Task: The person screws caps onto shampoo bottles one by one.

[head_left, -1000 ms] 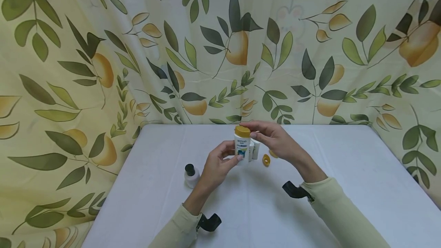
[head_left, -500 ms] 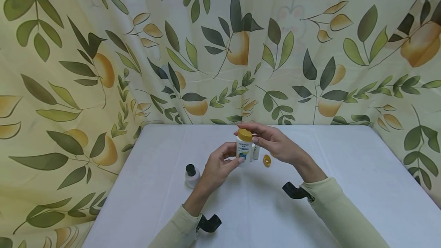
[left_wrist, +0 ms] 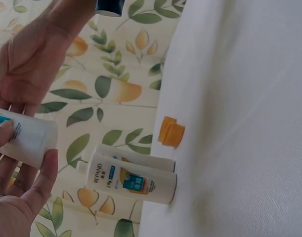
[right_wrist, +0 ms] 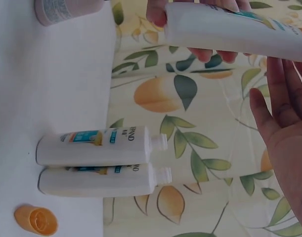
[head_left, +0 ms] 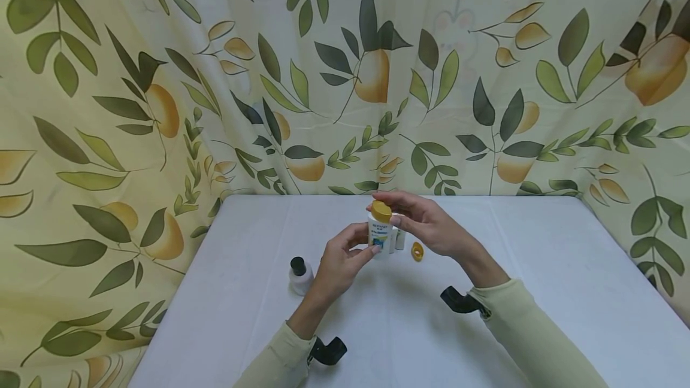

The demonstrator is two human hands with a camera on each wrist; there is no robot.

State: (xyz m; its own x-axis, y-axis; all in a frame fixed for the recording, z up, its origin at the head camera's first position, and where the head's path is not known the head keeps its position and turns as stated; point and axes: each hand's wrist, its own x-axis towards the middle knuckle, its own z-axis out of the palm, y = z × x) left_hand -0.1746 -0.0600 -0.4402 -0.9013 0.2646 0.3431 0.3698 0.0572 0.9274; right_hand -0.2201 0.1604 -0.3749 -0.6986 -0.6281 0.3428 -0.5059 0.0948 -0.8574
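Note:
My left hand (head_left: 345, 256) grips a white bottle (head_left: 380, 233) with a blue-and-yellow label, holding it raised above the table. On top of that bottle is a yellow flip-top cap (head_left: 381, 211), which my right hand (head_left: 431, 223) pinches between thumb and fingers. Behind the held bottle, two similar white bottles stand side by side, largely hidden in the head view. The right wrist view shows the nearer bottle (right_wrist: 91, 146) and the other bottle (right_wrist: 99, 181) with bare necks. Two loose yellow caps (left_wrist: 170, 132) lie beside them in the left wrist view.
A pale bottle with a black top (head_left: 300, 275) stands left of my left forearm. The white-covered table (head_left: 242, 244) ends at a leaf-and-fruit patterned curtain (head_left: 345, 76). A black wrist mount (head_left: 327, 351) juts from my left sleeve, another mount (head_left: 461, 299) from my right.
The held bottle has moved slightly down and right. My right thumb and fingers have come closer around its cap, and one loose cap is now hidden behind the right hand in the head view.

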